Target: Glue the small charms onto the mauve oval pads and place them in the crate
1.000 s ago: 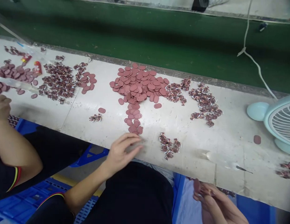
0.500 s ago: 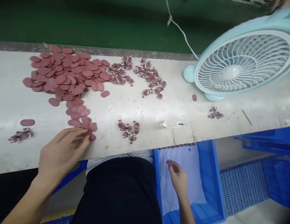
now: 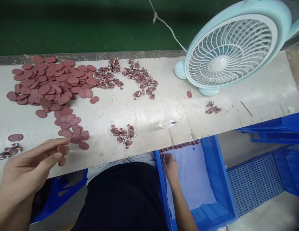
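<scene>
My left hand (image 3: pixel 31 163) is over the left part of the table, pinching a couple of reddish-brown oval discs (image 3: pixel 62 150) between thumb and fingers. Just right of it, the tail of a large heap of similar discs (image 3: pixel 50 83) spreads over the table. My right hand (image 3: pixel 170 165) is inside a blue crate (image 3: pixel 209 166) lined with white sheeting, at its near-left upper corner. Its fingers are closed on a small brown figurine, mostly hidden by the fingertips. A row of small brown figurines (image 3: pixel 180 146) runs along the crate's upper edge beside these fingers.
Clusters of small brown figurines (image 3: pixel 141 78) lie beside the disc heap, with a smaller group (image 3: pixel 124 134) nearer the front. A small clear bottle with a dark tip (image 3: pixel 166 124) lies on the table. A light-blue fan (image 3: pixel 218 64) stands at the right, its white cord trailing behind.
My left hand has drawn left, away from the disc heap, with discs in its fingers. My right hand has moved up and left to the crate's corner by the row. The view has shifted.
</scene>
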The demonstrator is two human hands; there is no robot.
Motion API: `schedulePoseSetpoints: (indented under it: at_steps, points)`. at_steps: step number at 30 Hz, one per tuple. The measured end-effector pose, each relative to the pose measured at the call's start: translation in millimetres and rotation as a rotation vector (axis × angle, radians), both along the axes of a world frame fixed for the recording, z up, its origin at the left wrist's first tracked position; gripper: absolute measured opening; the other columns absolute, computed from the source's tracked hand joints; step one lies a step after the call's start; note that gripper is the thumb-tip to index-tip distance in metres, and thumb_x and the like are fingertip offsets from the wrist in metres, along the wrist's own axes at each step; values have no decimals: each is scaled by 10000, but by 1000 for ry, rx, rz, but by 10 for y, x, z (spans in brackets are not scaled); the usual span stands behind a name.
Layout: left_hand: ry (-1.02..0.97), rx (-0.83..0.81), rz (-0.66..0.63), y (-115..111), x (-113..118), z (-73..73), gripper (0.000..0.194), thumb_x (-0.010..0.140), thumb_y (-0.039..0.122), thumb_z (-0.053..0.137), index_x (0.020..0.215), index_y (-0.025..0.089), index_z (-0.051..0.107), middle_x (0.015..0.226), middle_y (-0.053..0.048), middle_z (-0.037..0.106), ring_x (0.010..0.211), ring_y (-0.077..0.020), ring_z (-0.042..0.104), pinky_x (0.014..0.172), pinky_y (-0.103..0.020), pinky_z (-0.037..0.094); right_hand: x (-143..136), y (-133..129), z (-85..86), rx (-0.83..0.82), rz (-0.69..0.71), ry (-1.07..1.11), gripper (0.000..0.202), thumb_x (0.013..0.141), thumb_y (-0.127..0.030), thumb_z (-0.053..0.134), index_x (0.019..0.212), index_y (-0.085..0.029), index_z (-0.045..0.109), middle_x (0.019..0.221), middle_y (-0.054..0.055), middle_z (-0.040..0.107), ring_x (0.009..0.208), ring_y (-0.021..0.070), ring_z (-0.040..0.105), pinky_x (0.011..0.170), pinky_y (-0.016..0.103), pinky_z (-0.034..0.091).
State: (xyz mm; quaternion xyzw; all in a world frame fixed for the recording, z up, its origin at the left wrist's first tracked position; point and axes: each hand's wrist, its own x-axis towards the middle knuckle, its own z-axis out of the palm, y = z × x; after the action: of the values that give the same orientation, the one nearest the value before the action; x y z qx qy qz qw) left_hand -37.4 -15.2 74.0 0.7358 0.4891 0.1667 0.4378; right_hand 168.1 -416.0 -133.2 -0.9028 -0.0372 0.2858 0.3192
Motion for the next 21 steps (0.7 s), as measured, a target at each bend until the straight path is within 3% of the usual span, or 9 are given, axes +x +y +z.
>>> schedulePoseSetpoints:
  at_steps: [3,7,10,14,17,19,21]
  points:
    - [-227,-203,113,-36,21,18,278,794,132,737,988,307,834,881,14,744,707,-168,599,598,-318,452,5,54,107,37,3,-9,325,996,-422,650,1193,-164,657,1105,53,701,942,183,699,833,380,611]
    - [-298,-316,199,-50,47,18,275,786,120,755,987,289,834,903,-1,777,784,-197,649,568,-289,466,9,139,226,56,-20,11,309,997,-418,649,1168,-162,663,1079,46,700,922,177,697,811,364,610]
    - [-316,-416,217,-55,60,22,228,770,177,807,976,273,831,921,-11,786,794,-215,681,502,-264,482,34,197,234,44,-67,45,300,993,-411,656,1160,-163,668,1095,47,700,949,186,697,837,378,607]
    - [-362,-538,185,-65,17,16,244,736,244,881,975,251,830,916,-19,803,642,-173,667,433,-240,505,101,227,334,45,-210,68,272,970,-396,690,1100,-157,674,1041,36,700,896,167,686,813,364,600]
    - [-414,-668,144,-116,-37,-43,266,756,255,884,1016,260,827,1007,-46,825,628,-166,691,417,-210,517,134,276,680,151,-334,74,319,910,-452,747,1019,-162,675,898,21,698,788,158,668,725,318,580]
    - [-477,-799,109,-208,-21,-97,250,787,299,870,1032,270,828,1058,-73,830,653,-182,729,416,-195,522,141,384,1020,303,-384,111,373,870,-538,751,933,-181,663,781,8,668,685,146,630,621,276,548]
    - [-569,-939,51,-349,69,-138,217,819,342,850,1022,270,831,1055,-96,834,700,-200,764,421,-171,519,163,576,1350,486,-392,204,459,888,-663,642,867,-204,635,689,-18,586,567,119,540,475,234,471]
